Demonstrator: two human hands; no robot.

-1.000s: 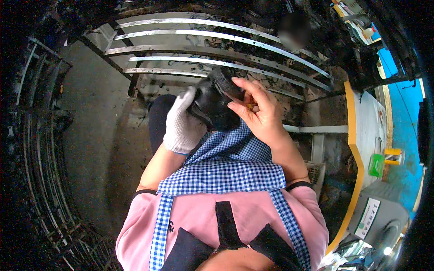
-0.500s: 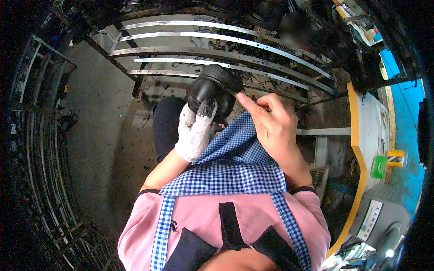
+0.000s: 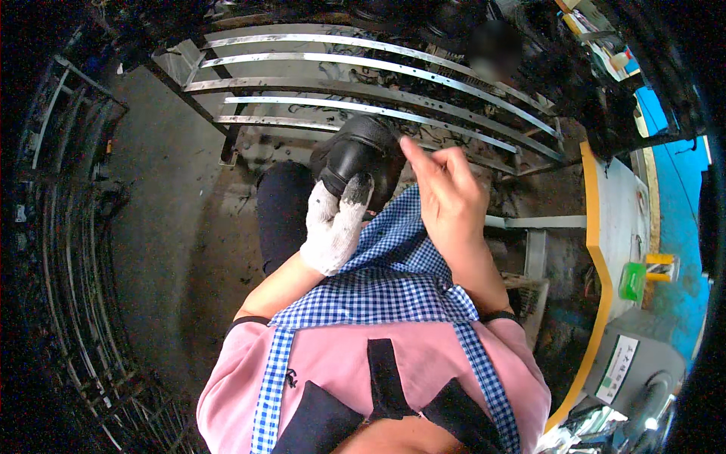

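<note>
A black shoe (image 3: 354,155) with a rounded, smooth body and a thick rim is held out in front of my lap. My left hand (image 3: 338,223) wears a white knit glove with dark fingertips and is closed on the shoe's near end. Bare and to the right of it, my right hand (image 3: 452,185) has its foremost fingertip close to the shoe's rim. Its other fingers are curled in; whatever they pinch is hidden or too small to name. A blue checked apron (image 3: 378,291) lies beneath both hands.
Ahead stands a metal rack (image 3: 370,97) of long bars, with dark scraps on the floor under it. Another rack (image 3: 64,250) runs along the left. To the right are a yellow-edged bench (image 3: 597,250), a green container (image 3: 632,281) and a grey machine (image 3: 639,352).
My left hand and the shoe have shifted slightly nearer and to the right, and the shoe has turned a little. My right fingertip has moved up along its rim.
</note>
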